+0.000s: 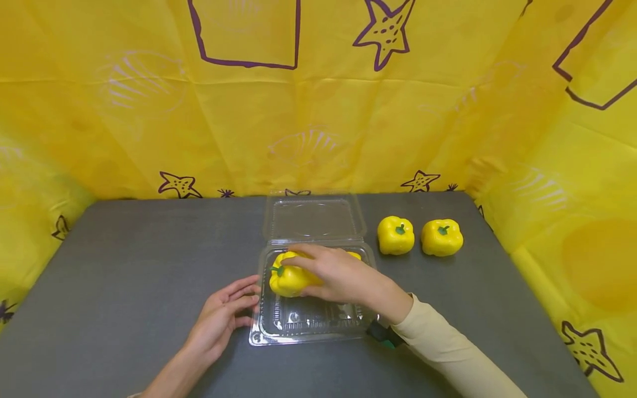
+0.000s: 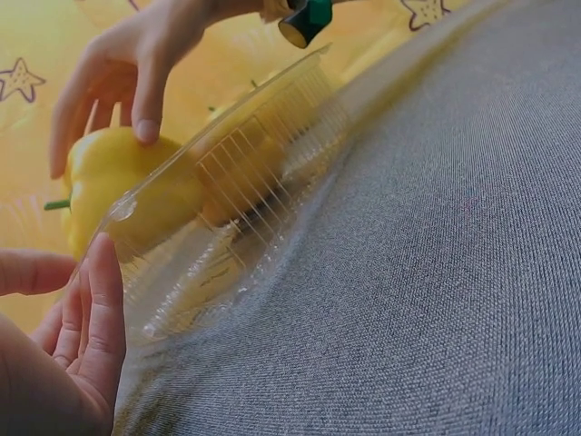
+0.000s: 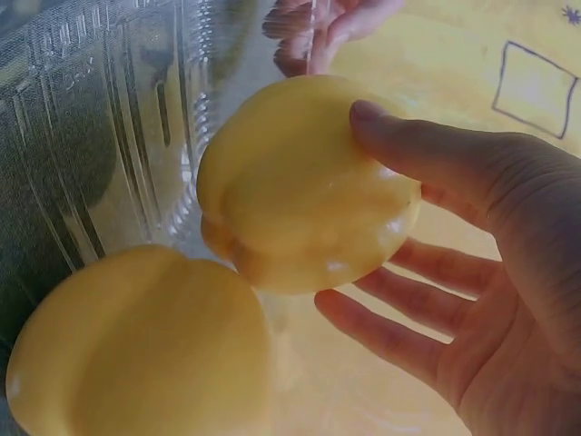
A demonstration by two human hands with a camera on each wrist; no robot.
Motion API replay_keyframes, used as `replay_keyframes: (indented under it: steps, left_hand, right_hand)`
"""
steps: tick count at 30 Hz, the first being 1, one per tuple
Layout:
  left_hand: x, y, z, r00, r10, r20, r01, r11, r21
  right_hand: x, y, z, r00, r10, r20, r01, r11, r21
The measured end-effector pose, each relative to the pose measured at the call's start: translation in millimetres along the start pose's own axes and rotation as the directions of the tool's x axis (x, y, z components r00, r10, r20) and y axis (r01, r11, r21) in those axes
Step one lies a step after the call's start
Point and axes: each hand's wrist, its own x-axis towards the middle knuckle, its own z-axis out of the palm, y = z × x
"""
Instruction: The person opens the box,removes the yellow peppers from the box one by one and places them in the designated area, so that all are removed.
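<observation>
A yellow bell pepper [image 1: 288,282] with a green stem is in the left part of the clear plastic clamshell container [image 1: 308,334], whose lid [image 1: 313,218] lies folded back. My right hand [image 1: 343,276] grips this pepper between thumb and fingers from above. In the right wrist view the held pepper [image 3: 300,191] is beside a second yellow bell pepper [image 3: 136,354] in the container; in the head view my hand mostly hides that one. My left hand [image 1: 221,315] is at the container's left side, its fairly straight fingers [image 2: 104,291] touching the rim.
Two more yellow bell peppers, one nearer [image 1: 395,235] and one farther right [image 1: 442,237], stand on the grey tabletop [image 1: 149,265] right of the lid. A yellow printed cloth [image 1: 239,121] hangs behind and beside the table. A dark band is on my right wrist.
</observation>
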Motion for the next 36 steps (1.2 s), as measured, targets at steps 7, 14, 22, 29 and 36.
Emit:
replay_keyframes:
  steps: [7, 14, 22, 29, 36]
  left_hand:
    - [0.4, 0.3, -1.1, 1.000, 0.000, -0.004, 0.000, 1.000, 0.007]
    - [-0.3, 0.2, -2.2, 1.000, -0.001, 0.005, 0.001, 1.000, 0.003]
    - [-0.6, 0.1, -1.6, 1.000, 0.005, 0.007, -0.005, 1.000, -0.009]
    - [-0.6, -0.4, -1.9, 1.000, 0.014, 0.020, -0.014, 1.000, -0.014]
    - [-0.7, -0.8, -2.9, 0.999, 0.023, 0.032, -0.022, 1.000, -0.013]
  right_hand:
    - [-12.5, 1.1, -9.8, 0.999, 0.014, -0.048, -0.015, 1.000, -0.015]
    - [-26.4, 6.3, -16.1, 0.991, -0.011, -0.137, 0.013, 1.000, 0.015]
    - [-42.9, 12.8, -23.0, 0.974, 0.004, -0.229, 0.018, 0.995, 0.094]
    - [-55.4, 20.6, -26.3, 0.964, 0.072, -0.258, -0.027, 0.984, 0.177]
    - [-69.5, 28.5, -27.6, 0.950, 0.132, -0.283, -0.049, 0.958, 0.283]
